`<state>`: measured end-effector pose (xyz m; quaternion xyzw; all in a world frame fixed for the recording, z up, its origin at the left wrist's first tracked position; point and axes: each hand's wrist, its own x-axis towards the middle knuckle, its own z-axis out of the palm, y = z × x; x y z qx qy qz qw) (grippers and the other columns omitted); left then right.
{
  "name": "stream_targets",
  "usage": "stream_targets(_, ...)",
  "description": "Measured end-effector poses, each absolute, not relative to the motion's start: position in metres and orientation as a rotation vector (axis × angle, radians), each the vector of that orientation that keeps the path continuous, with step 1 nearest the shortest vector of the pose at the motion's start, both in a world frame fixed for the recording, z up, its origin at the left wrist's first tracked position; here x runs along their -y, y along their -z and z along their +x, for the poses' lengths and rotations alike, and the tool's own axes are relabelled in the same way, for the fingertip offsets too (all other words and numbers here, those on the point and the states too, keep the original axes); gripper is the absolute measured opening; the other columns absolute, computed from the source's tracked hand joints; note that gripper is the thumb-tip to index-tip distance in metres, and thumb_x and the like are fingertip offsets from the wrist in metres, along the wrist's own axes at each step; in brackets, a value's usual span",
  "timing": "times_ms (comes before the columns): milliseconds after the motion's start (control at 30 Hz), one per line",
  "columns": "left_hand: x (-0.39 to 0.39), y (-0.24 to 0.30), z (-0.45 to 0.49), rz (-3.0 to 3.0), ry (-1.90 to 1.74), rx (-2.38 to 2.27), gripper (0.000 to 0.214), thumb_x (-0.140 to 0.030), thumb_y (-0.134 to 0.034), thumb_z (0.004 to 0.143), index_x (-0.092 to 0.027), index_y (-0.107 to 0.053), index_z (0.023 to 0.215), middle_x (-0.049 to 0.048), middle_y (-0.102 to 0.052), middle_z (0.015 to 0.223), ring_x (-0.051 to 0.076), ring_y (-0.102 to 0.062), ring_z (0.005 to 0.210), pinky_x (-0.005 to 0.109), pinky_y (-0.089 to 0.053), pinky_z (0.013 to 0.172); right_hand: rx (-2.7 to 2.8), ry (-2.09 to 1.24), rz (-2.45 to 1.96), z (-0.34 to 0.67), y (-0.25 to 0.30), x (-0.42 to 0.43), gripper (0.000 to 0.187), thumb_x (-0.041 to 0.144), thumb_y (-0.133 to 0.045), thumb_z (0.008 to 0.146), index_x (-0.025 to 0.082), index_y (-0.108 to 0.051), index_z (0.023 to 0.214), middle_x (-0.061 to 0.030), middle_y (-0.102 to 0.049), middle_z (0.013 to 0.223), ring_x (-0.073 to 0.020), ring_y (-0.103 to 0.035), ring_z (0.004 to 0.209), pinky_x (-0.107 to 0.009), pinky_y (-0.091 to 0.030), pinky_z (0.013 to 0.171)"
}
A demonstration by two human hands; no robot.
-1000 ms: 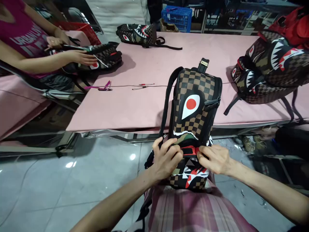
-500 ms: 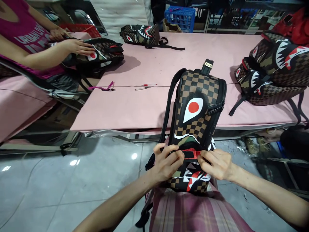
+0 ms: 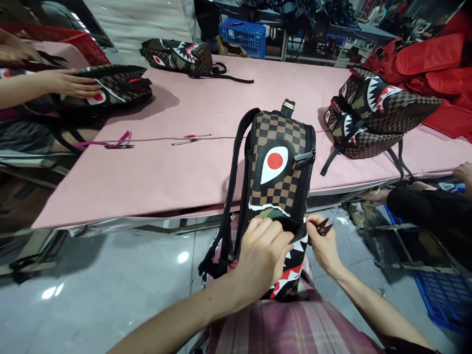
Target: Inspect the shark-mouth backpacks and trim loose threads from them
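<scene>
A brown checkered backpack (image 3: 279, 167) with a shark-mouth print and a red-and-white eye stands upright on my lap, leaning on the pink table's (image 3: 155, 162) front edge. My left hand (image 3: 263, 250) lies curled over the bag's front, at the mouth print. At the bag's right side my right hand (image 3: 321, 243) pinches small black thread snips (image 3: 323, 226). The bag's black shoulder strap (image 3: 230, 196) hangs down its left side.
Two matching backpacks (image 3: 368, 118) are stacked at the table's right beside red fabric (image 3: 438, 73). Another backpack (image 3: 177, 56) lies at the far edge. A second person's hands (image 3: 70, 83) rest on a flat backpack (image 3: 110, 91) at left. Pens (image 3: 191, 139) and a blue crate (image 3: 243, 37) are farther back.
The view swung to the right. My right hand left the bag's red mouth opening and now holds snips at the bag's right side. My left hand slid over the front.
</scene>
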<state>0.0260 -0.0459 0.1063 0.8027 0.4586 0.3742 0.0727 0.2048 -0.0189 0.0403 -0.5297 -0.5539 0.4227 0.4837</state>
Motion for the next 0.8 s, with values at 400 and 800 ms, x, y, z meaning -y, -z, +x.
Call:
stream_targets(400,0.05,-0.11,0.041,2.516,-1.076,-1.31,0.013,-0.013,-0.05,0.083,-0.016,-0.062,0.082,0.0016,-0.052,0.064,0.016,-0.041,0.062,0.033,-0.03,0.06,1.195,-1.147,-1.227,0.195,-0.026,0.022,0.024,0.044,-0.058,0.08,0.021,-0.053,0.082,-0.0015,-0.056,0.076,-0.0167,-0.054,0.07,-0.03,-0.047,0.065)
stream_targets(800,0.018,-0.12,-0.024,2.046,-0.779,-1.419,0.021,-0.029,-0.052,0.083,-0.019,-0.061,0.066,-0.0009,-0.058,0.061,0.014,-0.051,0.058,0.027,-0.036,0.055,1.5,-1.219,-1.167,0.182,-0.061,-0.008,0.02,0.037,-0.059,0.08,0.019,-0.059,0.071,-0.0002,-0.057,0.068,-0.0138,-0.051,0.064,-0.026,-0.041,0.058)
